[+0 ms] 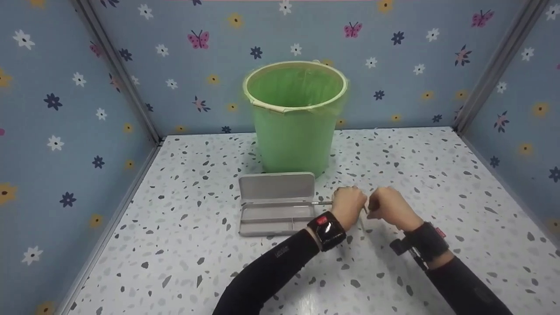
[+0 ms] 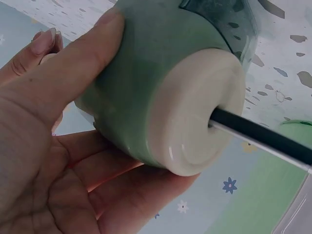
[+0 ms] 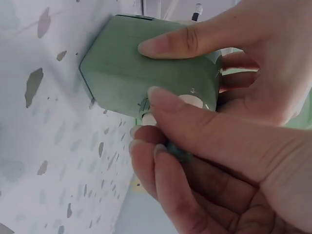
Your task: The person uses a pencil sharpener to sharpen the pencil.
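A green pencil sharpener (image 2: 146, 73) with a cream round front fills much of the left wrist view. My left hand (image 1: 348, 205) grips its body, thumb on one side and fingers on the other. A dark pencil (image 2: 263, 134) sticks out of the hole in that front. Close beside it, my right hand (image 1: 390, 208) pinches the sharpener's crank handle (image 3: 178, 152), mostly hidden by thumb and fingers. The head view shows the pencil's eraser end pointing left, over the right edge of an open grey pencil case (image 1: 276, 188).
Behind the case stands a tall green bin (image 1: 295, 140) with a liner over its rim. The speckled white tabletop (image 1: 175, 262) is bounded by flowered blue panels (image 1: 210, 87) at the back and both sides.
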Demonstrator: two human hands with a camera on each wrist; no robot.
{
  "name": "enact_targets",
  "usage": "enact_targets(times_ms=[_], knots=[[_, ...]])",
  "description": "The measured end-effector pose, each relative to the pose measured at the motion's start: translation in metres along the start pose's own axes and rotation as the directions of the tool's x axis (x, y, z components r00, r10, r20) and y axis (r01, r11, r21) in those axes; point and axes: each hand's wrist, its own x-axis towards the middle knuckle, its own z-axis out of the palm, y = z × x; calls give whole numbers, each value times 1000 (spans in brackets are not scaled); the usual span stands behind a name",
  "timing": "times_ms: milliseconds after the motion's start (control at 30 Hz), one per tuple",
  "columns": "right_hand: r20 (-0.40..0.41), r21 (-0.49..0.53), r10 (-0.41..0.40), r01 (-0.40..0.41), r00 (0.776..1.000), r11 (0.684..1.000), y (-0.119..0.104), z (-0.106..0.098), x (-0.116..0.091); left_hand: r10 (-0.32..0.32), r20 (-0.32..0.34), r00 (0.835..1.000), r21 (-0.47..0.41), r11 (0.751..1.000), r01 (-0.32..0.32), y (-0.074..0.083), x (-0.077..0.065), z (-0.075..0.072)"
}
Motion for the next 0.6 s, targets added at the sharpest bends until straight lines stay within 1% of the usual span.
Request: enact_targets(times_ms=[133, 300, 500, 600], knots=[[-46, -37, -3, 1, 999, 999, -4, -7, 3, -9, 1, 1000, -6, 1000, 9, 3, 1, 0], [-97, -70, -3, -4, 995, 998, -6, -12, 13, 8, -10, 1000, 19, 1000, -8, 2, 1, 0], [-160, -136, -28, 6, 987, 991, -3, -9, 35, 17, -68, 998, 2, 1000, -17, -3, -2, 1], [-178, -135, -4, -20, 984, 991, 2, -5, 45, 28, -91, 995, -2, 1000, -28, -4, -4, 1]])
